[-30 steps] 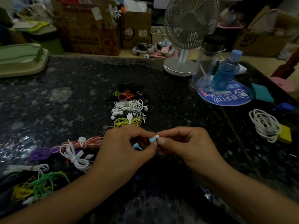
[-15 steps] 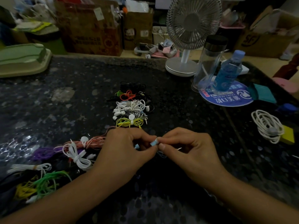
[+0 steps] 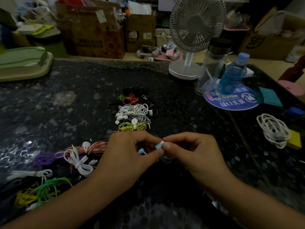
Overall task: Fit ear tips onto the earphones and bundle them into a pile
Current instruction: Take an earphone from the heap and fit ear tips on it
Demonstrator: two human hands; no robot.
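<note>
two hands are meeting low over a dark speckled tabletop (image 3: 165, 80). the left hand (image 3: 125, 156) and right hand (image 3: 194, 152) are pinching a pale blue earbud (image 3: 159, 144) between them, fingertips touching. a second blue earbud (image 3: 141, 151) is peeking out under the left hand's fingers, and its thin blue cord (image 3: 165, 160) is trailing beneath the right hand. whether an ear tip is already seated is too small to tell. behind the hands, a pile (image 3: 134, 111) of bundled earphones is lying in black, orange, white and yellow. loose earphones (image 3: 77, 160) are sprawling at the left. the earbud is likely light, small and a little slippery, the tip soft and stretchy, the cord limp and prone to tangling. gripping the hard bud body, not the cord, seems best.
</note>
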